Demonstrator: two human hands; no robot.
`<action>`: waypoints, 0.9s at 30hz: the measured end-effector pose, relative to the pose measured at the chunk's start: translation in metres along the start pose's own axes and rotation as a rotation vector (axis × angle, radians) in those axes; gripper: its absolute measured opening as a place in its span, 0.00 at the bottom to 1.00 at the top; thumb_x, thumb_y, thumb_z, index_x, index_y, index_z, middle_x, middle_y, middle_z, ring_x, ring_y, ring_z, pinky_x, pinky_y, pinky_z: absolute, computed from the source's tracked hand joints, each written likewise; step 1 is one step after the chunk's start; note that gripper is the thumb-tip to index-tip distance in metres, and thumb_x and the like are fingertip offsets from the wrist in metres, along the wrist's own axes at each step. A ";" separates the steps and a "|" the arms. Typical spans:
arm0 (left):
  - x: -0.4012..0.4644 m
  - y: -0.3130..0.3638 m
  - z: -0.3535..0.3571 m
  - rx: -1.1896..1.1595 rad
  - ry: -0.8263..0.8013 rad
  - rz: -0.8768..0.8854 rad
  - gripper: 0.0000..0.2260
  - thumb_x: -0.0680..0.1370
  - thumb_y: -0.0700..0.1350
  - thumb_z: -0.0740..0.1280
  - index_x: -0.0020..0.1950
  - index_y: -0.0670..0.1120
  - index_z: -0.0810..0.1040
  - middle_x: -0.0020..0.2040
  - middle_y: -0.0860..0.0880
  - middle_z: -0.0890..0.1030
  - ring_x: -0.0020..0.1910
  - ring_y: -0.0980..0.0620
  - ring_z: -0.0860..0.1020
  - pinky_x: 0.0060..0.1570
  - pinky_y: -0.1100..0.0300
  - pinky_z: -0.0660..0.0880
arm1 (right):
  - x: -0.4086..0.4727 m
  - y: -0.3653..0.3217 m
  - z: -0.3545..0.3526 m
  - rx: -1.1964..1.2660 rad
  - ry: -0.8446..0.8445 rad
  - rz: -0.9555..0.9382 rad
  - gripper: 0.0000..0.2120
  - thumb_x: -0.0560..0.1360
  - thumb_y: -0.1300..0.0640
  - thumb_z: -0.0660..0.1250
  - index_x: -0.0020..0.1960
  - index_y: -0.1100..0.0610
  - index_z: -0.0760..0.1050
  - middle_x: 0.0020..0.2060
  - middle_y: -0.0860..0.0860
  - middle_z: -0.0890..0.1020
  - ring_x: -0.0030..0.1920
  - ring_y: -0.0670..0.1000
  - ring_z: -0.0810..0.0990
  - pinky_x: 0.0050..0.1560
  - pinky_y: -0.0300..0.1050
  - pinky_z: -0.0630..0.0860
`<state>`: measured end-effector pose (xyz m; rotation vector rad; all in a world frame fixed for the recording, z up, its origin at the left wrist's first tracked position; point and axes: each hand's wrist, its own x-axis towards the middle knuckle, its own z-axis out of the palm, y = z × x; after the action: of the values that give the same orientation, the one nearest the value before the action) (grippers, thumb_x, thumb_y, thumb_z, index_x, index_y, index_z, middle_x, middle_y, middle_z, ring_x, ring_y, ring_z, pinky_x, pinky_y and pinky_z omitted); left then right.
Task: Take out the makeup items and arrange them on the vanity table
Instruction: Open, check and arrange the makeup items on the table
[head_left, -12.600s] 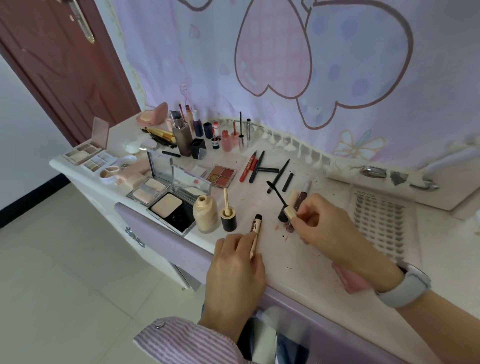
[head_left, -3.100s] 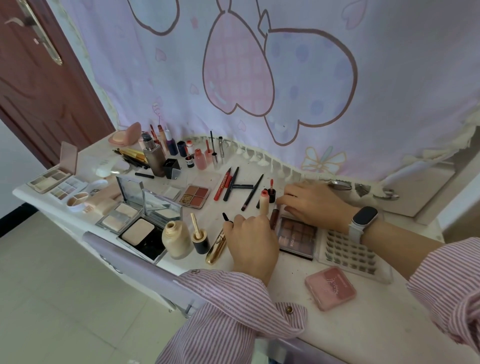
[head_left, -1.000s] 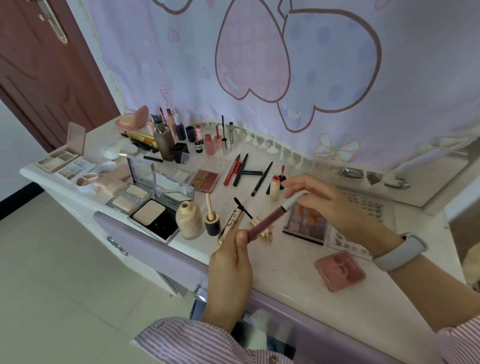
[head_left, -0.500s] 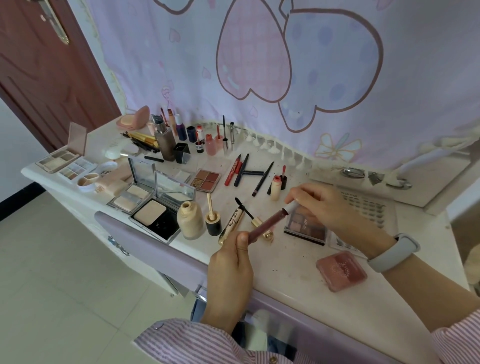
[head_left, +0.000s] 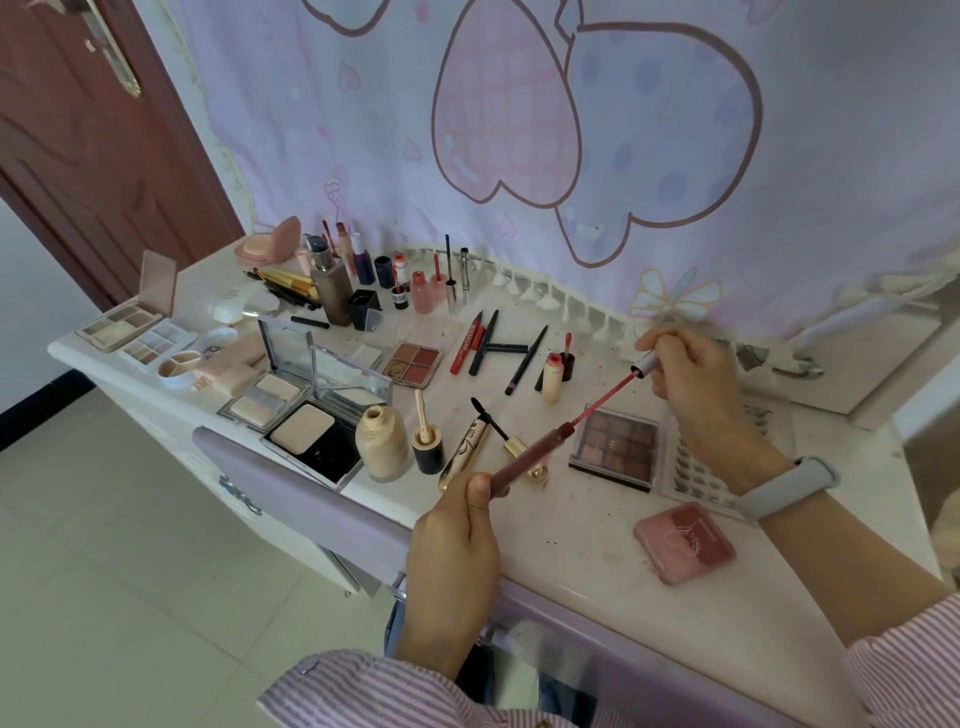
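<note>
**Lip gloss opened above the tabletop**

Near the centre of the frame, the left hand (head_left: 457, 561) grips the dark red lip gloss tube (head_left: 530, 454) with curled fingers, and the thumb presses on its lower end. The tube is tilted, with its mouth pointing to the upper right. The right hand (head_left: 685, 384), at the middle right of the frame, pinches the silver cap (head_left: 647, 362) of the applicator wand (head_left: 602, 397). The wand is almost fully out of the tube, and only its tip is at the mouth. Both parts are held in the air above the white tabletop (head_left: 587, 540).

Just under the wand lies an open eyeshadow palette (head_left: 615, 447), and a closed pink compact (head_left: 683, 543) lies at the lower right. Left of the tube I see an open mascara (head_left: 467, 447) with gold parts, a foundation bottle (head_left: 383, 441) and two open powder cases (head_left: 306, 415). More bottles, pencils and palettes stand in the upper left of the frame, in front of a purple curtain (head_left: 519, 130) with hearts.
</note>
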<state>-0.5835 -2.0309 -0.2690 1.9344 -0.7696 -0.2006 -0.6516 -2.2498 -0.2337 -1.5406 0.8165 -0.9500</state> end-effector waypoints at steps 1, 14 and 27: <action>-0.001 -0.002 -0.002 0.002 0.008 -0.007 0.13 0.77 0.55 0.48 0.41 0.57 0.72 0.24 0.54 0.64 0.23 0.57 0.65 0.26 0.64 0.62 | 0.003 0.001 -0.002 0.004 0.040 0.002 0.15 0.74 0.66 0.54 0.35 0.54 0.74 0.20 0.40 0.73 0.21 0.42 0.61 0.23 0.34 0.61; -0.019 0.011 0.012 0.084 -0.052 -0.108 0.07 0.79 0.53 0.50 0.43 0.59 0.64 0.32 0.57 0.78 0.27 0.61 0.73 0.30 0.66 0.68 | -0.014 0.000 -0.008 0.469 -0.008 0.159 0.11 0.78 0.64 0.58 0.43 0.58 0.77 0.24 0.47 0.75 0.24 0.44 0.70 0.25 0.34 0.66; -0.014 0.024 0.058 0.388 0.119 -0.053 0.09 0.79 0.50 0.59 0.44 0.46 0.71 0.40 0.51 0.71 0.40 0.52 0.68 0.46 0.57 0.59 | -0.047 0.007 -0.018 0.156 -0.254 0.045 0.12 0.81 0.63 0.52 0.51 0.56 0.73 0.32 0.49 0.82 0.34 0.47 0.82 0.33 0.36 0.77</action>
<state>-0.6310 -2.0728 -0.2797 2.3107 -0.7160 0.0365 -0.6891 -2.2172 -0.2460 -1.4649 0.5803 -0.7480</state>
